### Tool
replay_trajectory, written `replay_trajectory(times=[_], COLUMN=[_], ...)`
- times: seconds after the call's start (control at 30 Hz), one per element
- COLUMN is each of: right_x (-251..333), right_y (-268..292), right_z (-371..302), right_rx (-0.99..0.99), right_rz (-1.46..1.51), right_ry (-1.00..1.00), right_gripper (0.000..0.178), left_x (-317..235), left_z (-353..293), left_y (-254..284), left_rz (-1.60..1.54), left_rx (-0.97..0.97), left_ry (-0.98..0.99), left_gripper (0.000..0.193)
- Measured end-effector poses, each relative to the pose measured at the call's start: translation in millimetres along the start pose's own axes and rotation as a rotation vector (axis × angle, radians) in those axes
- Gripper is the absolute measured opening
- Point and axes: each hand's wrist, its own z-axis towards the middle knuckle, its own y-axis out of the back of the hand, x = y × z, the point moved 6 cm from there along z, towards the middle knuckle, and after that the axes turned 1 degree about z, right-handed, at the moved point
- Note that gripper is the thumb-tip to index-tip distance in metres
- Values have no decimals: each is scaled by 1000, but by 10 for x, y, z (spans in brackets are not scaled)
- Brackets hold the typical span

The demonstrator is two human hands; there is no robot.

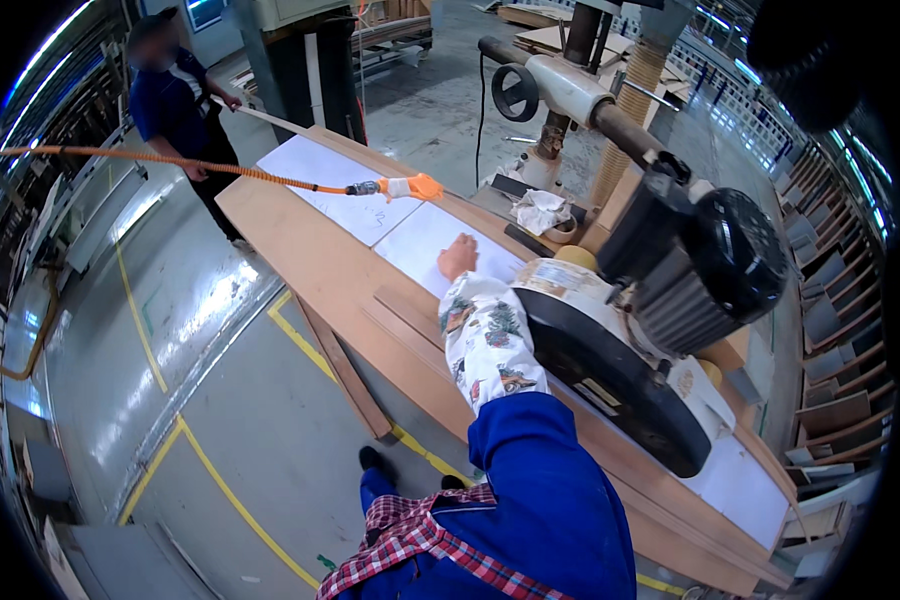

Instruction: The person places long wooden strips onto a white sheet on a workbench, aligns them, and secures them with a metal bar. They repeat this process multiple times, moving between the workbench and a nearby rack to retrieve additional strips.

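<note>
My right hand [458,257] rests on a white sheet [415,250] that covers the top of a long wooden work table [310,240]. Its fingers look curled; what they hold, if anything, is hidden. A white patterned sleeve cover [488,330] wraps the forearm over my blue sleeve. Just beyond the hand lies an orange air blow gun [415,187], fed by an orange coiled hose [220,170]. Close by on the right is the large dark blade guard [610,375] of a saw with a black motor [715,260]. My left hand is out of sight.
A person [185,110] in dark blue stands at the table's far left end, holding a long thin strip. Wooden strips [405,325] lie along the near side; another board [340,365] leans below. A tape roll [562,231] sits beside the saw column. Panel racks [840,350] stand right.
</note>
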Motion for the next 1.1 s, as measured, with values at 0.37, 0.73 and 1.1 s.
replay_trajectory(times=[0.37,0.73,1.1], right_x=[-255,456,2075], right_y=[-134,-283,-304], right_z=[476,135,-903], right_rx=[-94,26,261], right_rz=[-456,-250,174], right_ry=[-54,111,363], right_gripper=[58,26,32], left_x=[-146,-1524,-4769], left_z=[2114,2468,1363], left_y=[1973,2215,1676], left_rz=[-231,-353,-1227], left_rx=[-42,91,826], left_ry=[11,-377,-428], left_gripper=[33,39,74])
